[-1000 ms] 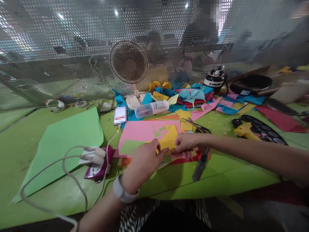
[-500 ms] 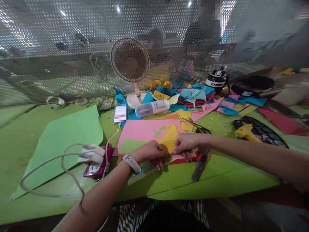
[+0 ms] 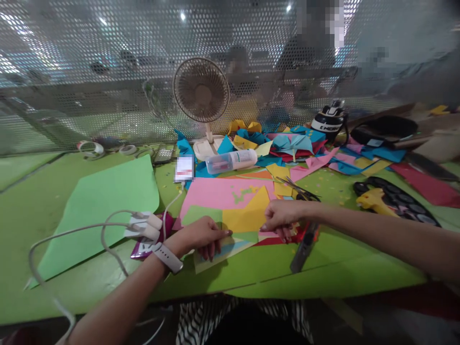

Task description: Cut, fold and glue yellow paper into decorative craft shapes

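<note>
A yellow sheet of paper [image 3: 242,219] with a raised, pointed upper right part lies between my two hands. My right hand [image 3: 283,216] pinches its right edge, fingers curled under. My left hand [image 3: 201,235], with a white wristband, has its thumb at the sheet's lower left edge and the other fingers bent beneath. Under the yellow sheet are a light green sheet [image 3: 201,214], a pink sheet [image 3: 212,191] and a pale strip of paper [image 3: 208,262]. Beside my right hand lies a grey-handled cutter [image 3: 304,251], with scissors [image 3: 300,190] just behind.
A power strip with chargers [image 3: 145,227] and loose cables sits left, near a large green sheet [image 3: 111,206]. Behind are a phone [image 3: 184,169], clear bottle [image 3: 232,161], fan [image 3: 201,91] and paper scraps [image 3: 287,143]. A black palette [image 3: 409,201] lies right.
My left hand has slid left along the yellow sheet's lower edge, uncovering more of it. My right hand stays at the right edge. The whole view has shifted slightly.
</note>
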A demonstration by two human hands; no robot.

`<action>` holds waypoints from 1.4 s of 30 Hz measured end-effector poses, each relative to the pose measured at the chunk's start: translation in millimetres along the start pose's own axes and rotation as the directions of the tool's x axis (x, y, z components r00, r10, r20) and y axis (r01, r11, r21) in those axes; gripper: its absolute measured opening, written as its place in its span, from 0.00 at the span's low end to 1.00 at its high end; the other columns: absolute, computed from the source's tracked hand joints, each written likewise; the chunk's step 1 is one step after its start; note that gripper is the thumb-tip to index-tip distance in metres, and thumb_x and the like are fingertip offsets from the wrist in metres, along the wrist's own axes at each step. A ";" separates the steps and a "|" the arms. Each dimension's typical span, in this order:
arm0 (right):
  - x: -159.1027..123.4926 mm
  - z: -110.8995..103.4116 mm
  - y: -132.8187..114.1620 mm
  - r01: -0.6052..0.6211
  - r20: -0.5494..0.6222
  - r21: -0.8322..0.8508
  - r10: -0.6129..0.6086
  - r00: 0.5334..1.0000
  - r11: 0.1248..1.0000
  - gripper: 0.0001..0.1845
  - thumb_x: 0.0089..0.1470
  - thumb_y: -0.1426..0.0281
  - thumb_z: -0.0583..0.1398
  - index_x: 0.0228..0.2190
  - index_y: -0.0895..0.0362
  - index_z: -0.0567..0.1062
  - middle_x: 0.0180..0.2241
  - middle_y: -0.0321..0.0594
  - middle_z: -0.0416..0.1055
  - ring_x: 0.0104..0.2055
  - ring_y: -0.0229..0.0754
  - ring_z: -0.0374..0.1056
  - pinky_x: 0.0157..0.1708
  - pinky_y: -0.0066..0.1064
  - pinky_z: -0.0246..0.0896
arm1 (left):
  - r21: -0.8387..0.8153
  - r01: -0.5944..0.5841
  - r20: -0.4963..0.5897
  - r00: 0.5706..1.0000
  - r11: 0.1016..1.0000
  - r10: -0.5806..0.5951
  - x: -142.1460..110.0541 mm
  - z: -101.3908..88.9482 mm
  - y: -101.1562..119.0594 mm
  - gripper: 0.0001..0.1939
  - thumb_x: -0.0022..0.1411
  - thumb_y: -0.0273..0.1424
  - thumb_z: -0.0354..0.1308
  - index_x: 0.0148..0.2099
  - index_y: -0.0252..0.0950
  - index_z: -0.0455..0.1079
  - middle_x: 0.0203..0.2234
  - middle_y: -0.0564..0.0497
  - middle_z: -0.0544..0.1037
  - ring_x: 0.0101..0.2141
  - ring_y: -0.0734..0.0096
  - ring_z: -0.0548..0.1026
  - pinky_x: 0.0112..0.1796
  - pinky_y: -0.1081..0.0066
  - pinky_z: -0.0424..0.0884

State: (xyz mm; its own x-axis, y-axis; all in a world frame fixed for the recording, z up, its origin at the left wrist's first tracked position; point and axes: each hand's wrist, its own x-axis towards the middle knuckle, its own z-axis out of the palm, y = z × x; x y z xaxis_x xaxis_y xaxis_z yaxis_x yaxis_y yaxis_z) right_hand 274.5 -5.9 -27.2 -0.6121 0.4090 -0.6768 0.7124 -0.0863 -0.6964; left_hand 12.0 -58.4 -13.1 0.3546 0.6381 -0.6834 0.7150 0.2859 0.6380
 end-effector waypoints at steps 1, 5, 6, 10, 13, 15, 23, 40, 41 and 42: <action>-0.4 0.2 -0.5 0.001 0.001 -0.004 -0.001 1.000 1.000 0.25 0.40 0.49 0.63 0.19 0.59 0.68 0.14 0.34 0.71 0.15 0.33 0.66 0.15 0.22 0.49 | -0.002 -0.003 0.001 1.000 1.000 0.003 -2.6 -1.1 -2.6 0.30 0.52 0.55 0.51 0.16 0.33 0.67 0.08 0.51 0.69 0.10 0.74 0.65 0.17 0.72 0.63; -3.1 0.6 -3.2 0.009 -0.007 -0.009 -0.009 1.000 1.000 0.25 0.41 0.48 0.62 0.19 0.59 0.68 0.14 0.35 0.71 0.15 0.33 0.66 0.15 0.21 0.48 | 0.020 -0.016 -0.035 0.999 1.000 0.017 -16.3 -3.9 -8.3 0.29 0.54 0.53 0.51 0.16 0.33 0.67 0.07 0.51 0.68 0.10 0.74 0.66 0.17 0.73 0.62; -3.8 0.7 -3.7 0.010 -0.011 -0.008 -0.010 1.000 1.000 0.25 0.41 0.49 0.62 0.19 0.59 0.67 0.13 0.34 0.71 0.14 0.33 0.66 0.14 0.21 0.48 | 0.020 -0.005 -0.070 0.998 1.000 0.007 -19.5 -4.2 -8.2 0.29 0.55 0.52 0.50 0.16 0.33 0.67 0.07 0.51 0.68 0.10 0.74 0.66 0.17 0.73 0.61; -5.6 4.1 -4.9 0.035 -0.031 0.014 -0.034 0.999 0.999 0.25 0.41 0.48 0.62 0.18 0.58 0.66 0.12 0.33 0.69 0.13 0.33 0.65 0.14 0.21 0.49 | 0.071 -0.052 -0.351 0.933 0.996 0.074 -22.5 -0.9 -0.3 0.25 0.58 0.49 0.48 0.21 0.35 0.65 0.13 0.50 0.73 0.16 0.69 0.72 0.19 0.71 0.64; -8.6 9.3 -6.1 0.059 -0.071 0.008 -0.058 0.996 0.998 0.25 0.42 0.48 0.61 0.19 0.58 0.65 0.12 0.33 0.68 0.13 0.33 0.64 0.14 0.22 0.52 | 0.364 -0.176 -0.581 0.724 0.915 0.371 -12.8 6.4 10.5 0.18 0.58 0.47 0.50 0.34 0.37 0.70 0.28 0.49 0.79 0.29 0.64 0.76 0.30 0.67 0.69; -14.4 10.2 -6.3 0.091 -0.120 -0.004 -0.091 0.989 0.996 0.23 0.43 0.50 0.61 0.20 0.58 0.67 0.13 0.32 0.68 0.13 0.34 0.64 0.14 0.22 0.54 | 0.550 -0.212 -0.564 0.618 0.808 0.547 -3.5 11.4 16.0 0.19 0.56 0.44 0.55 0.45 0.38 0.68 0.39 0.47 0.77 0.40 0.60 0.74 0.39 0.63 0.68; -75.0 -45.5 39.1 0.001 -0.708 -0.332 -0.250 0.660 0.943 0.19 0.51 0.53 0.56 0.26 0.57 0.72 0.23 0.38 0.73 0.24 0.39 0.68 0.24 0.27 0.57 | 0.694 -0.274 -0.377 0.649 0.665 0.661 15.3 12.0 15.8 0.26 0.50 0.45 0.61 0.49 0.39 0.68 0.42 0.45 0.72 0.43 0.56 0.70 0.43 0.59 0.65; -112.8 -31.7 64.5 -0.074 -0.604 -0.584 -0.372 0.705 0.809 0.13 0.49 0.68 0.55 0.38 0.54 0.73 0.41 0.42 0.71 0.43 0.46 0.67 0.42 0.35 0.60 | 0.559 -0.407 -0.362 0.664 0.722 0.654 18.2 9.5 15.6 0.23 0.51 0.41 0.62 0.48 0.41 0.65 0.44 0.47 0.71 0.46 0.57 0.68 0.46 0.56 0.64; -113.5 -24.6 62.7 0.002 -0.526 -0.634 -0.433 0.732 0.774 0.16 0.48 0.70 0.55 0.41 0.54 0.72 0.44 0.42 0.70 0.46 0.47 0.65 0.45 0.36 0.59 | 0.556 -0.407 -0.358 0.669 0.724 0.651 17.7 10.1 16.1 0.22 0.51 0.41 0.62 0.48 0.41 0.65 0.45 0.47 0.72 0.46 0.56 0.68 0.46 0.55 0.63; -112.9 -17.3 60.8 0.062 -0.453 -0.674 -0.478 0.752 0.736 0.18 0.47 0.72 0.55 0.43 0.53 0.71 0.45 0.42 0.69 0.48 0.47 0.64 0.48 0.37 0.57 | 0.556 -0.405 -0.359 0.671 0.726 0.649 17.2 10.6 16.4 0.22 0.52 0.40 0.61 0.49 0.42 0.64 0.45 0.48 0.72 0.47 0.56 0.68 0.47 0.55 0.63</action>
State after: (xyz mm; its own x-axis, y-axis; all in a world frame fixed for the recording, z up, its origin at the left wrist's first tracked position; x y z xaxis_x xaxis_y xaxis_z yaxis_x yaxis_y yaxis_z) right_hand 392.9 -41.6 11.0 -0.6456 0.7606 -0.0683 0.7179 0.5739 -0.3941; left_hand 36.2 -50.4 -18.2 0.4858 0.8702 0.0824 0.7103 -0.4480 0.5429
